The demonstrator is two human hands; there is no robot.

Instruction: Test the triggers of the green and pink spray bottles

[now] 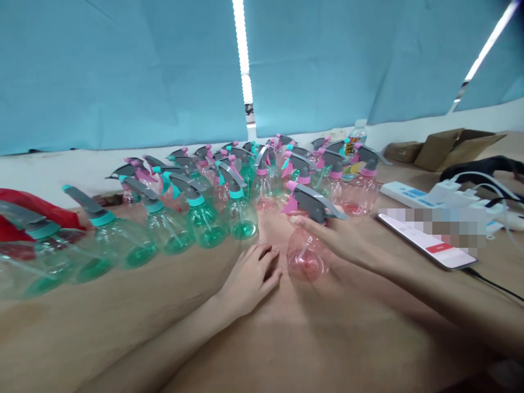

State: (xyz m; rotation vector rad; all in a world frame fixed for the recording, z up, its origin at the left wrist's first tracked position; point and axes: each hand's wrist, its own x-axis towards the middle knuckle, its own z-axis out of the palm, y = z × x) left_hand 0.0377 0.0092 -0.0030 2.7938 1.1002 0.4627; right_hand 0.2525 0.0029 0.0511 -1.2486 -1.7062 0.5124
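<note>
My right hand (327, 233) is wrapped round the neck of a clear pink spray bottle (307, 262), just below its grey and pink trigger head. The bottle stands on the table, tilted slightly in this view. My left hand (251, 275) lies on the tabletop to the left of that bottle, apart from it, with loosely bent fingers, thumb spread and nothing held. Closest beyond my left hand stands a green spray bottle (241, 218) with a turquoise collar. A pink spray bottle (362, 191) is behind my right hand.
Several more green and pink spray bottles (167, 229) crowd the table's left and back. On the right lie a phone (426, 243) with a cable, a white power strip (413, 194) with plugs, and an opened cardboard box (450, 150). Red fabric (45, 207) is at far left.
</note>
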